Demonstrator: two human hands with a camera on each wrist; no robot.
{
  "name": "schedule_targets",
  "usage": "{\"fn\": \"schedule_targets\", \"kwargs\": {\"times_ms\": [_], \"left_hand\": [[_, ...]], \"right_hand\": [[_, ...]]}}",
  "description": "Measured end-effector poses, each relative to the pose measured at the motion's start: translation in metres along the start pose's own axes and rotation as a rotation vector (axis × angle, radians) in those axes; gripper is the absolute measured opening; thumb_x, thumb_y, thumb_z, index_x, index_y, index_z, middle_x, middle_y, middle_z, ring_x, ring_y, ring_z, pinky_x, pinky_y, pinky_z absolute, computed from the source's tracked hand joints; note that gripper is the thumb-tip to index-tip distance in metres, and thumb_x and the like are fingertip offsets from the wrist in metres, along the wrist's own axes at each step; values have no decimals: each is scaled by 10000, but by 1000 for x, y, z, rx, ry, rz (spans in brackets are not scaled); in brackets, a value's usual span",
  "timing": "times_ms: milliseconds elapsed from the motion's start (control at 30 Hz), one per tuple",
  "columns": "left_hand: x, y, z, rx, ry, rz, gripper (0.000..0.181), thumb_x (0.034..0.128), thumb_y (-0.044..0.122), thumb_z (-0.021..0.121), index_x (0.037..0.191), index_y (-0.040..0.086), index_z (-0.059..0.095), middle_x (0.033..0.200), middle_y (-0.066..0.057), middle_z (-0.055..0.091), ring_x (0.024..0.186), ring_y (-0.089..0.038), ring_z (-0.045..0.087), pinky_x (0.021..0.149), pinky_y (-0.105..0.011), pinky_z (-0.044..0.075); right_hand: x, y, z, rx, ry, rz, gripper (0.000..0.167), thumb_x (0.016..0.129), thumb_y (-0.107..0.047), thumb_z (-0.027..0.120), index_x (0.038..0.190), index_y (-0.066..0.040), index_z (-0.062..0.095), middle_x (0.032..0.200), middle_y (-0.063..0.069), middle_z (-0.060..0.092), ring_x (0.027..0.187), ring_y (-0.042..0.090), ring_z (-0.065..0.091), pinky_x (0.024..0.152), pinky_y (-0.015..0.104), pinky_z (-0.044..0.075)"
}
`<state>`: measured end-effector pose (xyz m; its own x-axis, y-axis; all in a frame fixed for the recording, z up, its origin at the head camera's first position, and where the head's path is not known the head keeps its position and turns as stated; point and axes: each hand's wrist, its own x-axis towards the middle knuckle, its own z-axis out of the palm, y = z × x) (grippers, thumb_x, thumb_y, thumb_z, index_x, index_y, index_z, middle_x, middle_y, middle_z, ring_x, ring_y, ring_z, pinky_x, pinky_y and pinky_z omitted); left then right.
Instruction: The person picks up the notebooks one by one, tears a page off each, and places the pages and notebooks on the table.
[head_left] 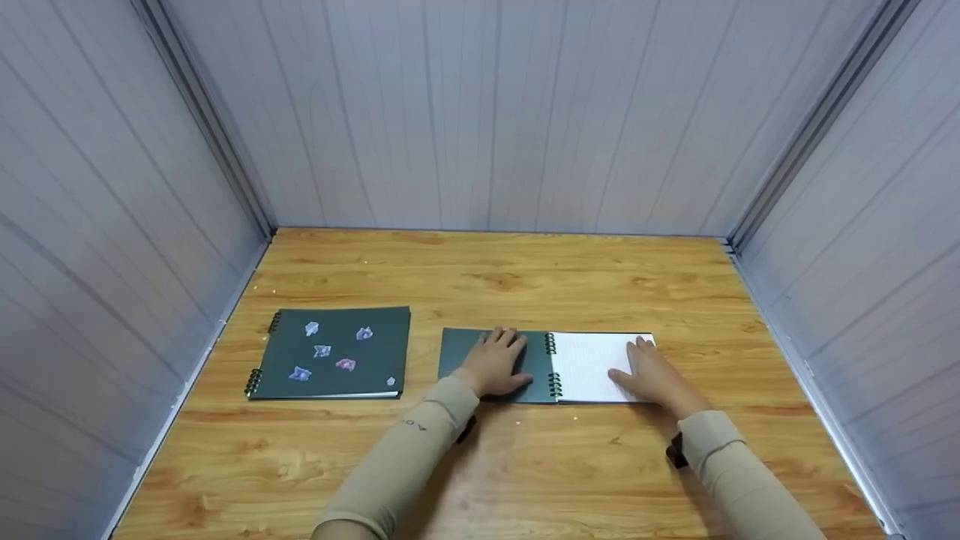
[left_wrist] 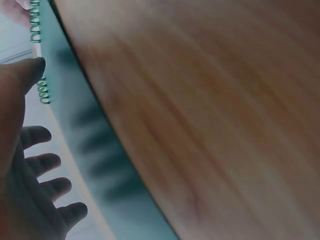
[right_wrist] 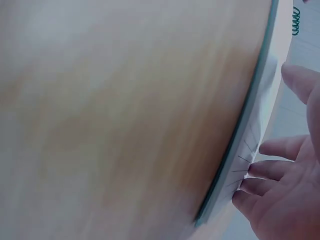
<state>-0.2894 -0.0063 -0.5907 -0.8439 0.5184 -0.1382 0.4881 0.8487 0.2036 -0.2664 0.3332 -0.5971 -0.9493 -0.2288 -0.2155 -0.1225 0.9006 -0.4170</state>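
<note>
A spiral-bound notebook lies open in the head view, its dark green cover (head_left: pixel 459 346) folded out to the left and a white lined page (head_left: pixel 585 364) on the right. Green wire coils (head_left: pixel 555 384) join the two halves. My left hand (head_left: pixel 491 365) is over the cover with its fingers spread; in the left wrist view the fingers (left_wrist: pixel 45 162) cast shadows on the green surface. Over the page's right part is my right hand (head_left: pixel 654 375), fingers extended. In the right wrist view its fingertips (right_wrist: pixel 255 170) are at the white page; firm contact is hard to tell.
To the left lies a closed dark green spiral notebook (head_left: pixel 337 384) with several small stickers on its cover. Both rest on a wood-grain table (head_left: pixel 495 262). Pale panelled walls (head_left: pixel 465 112) enclose the table at the back and both sides.
</note>
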Motion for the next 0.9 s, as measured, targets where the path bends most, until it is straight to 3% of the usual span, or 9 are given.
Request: {"fn": "schedule_targets", "kwargs": {"times_ms": [333,667,900], "left_hand": [[4,-1,2,15,-52,-3,777,1089,606,552,1708,170,381,1795,-95,314,1673,-351,274,1338,-549,307],[6,7,-4,24,-61,-32,787,1065,609,598,1689,164,422,1776,-99,356,1656,-340,320,1322,-539,342],[5,6,-3,18,-70,-35,780,1074,607,584,1698,175,404,1781,-95,346,1661,-340,305,1321,-550,339]], "right_hand": [[-1,-1,1,-14,-11,11,781,1117,-314,598,1600,218,291,1691,443,225,1620,584,176,1331,673,164],[-4,-4,1,-11,-2,22,782,1114,-317,601,1610,201,291,1692,443,215,1616,595,165,1328,679,158],[-5,-6,3,-4,12,25,792,1114,-310,601,1615,204,266,1696,442,200,1615,600,154,1329,680,153]]}}
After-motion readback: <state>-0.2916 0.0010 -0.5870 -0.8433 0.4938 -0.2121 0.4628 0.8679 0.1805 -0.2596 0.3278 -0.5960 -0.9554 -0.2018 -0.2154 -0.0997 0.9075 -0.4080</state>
